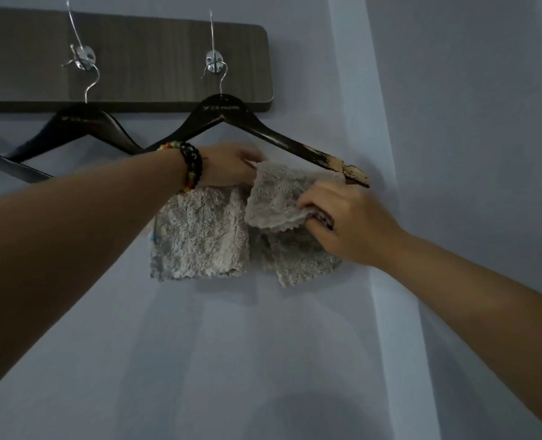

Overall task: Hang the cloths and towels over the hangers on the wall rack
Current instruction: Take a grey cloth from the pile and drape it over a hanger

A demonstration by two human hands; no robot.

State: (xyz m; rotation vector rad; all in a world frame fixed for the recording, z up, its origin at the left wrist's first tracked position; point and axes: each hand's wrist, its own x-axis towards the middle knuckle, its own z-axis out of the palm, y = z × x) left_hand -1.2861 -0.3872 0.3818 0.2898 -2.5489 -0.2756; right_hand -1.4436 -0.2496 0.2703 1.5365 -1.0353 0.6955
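A dark wooden hanger (272,134) with a chipped right tip hangs from a metal hook (215,61) on the brown wall rack (136,58). One fluffy grey cloth (199,233) is draped over its lower bar on the left. A second grey cloth (276,198) lies over the bar to the right, its lower part hanging behind. My left hand (228,165), with a beaded bracelet on the wrist, pinches that second cloth's top corner at the bar. My right hand (342,223) grips the front edge of the same cloth and holds it lifted. The bar itself is hidden.
Another dark hanger (82,128) hangs from the left hook (84,58) of the rack, and part of a third hanger (6,165) shows at the far left. A pale wall (263,344) is behind, with a corner (390,154) to the right.
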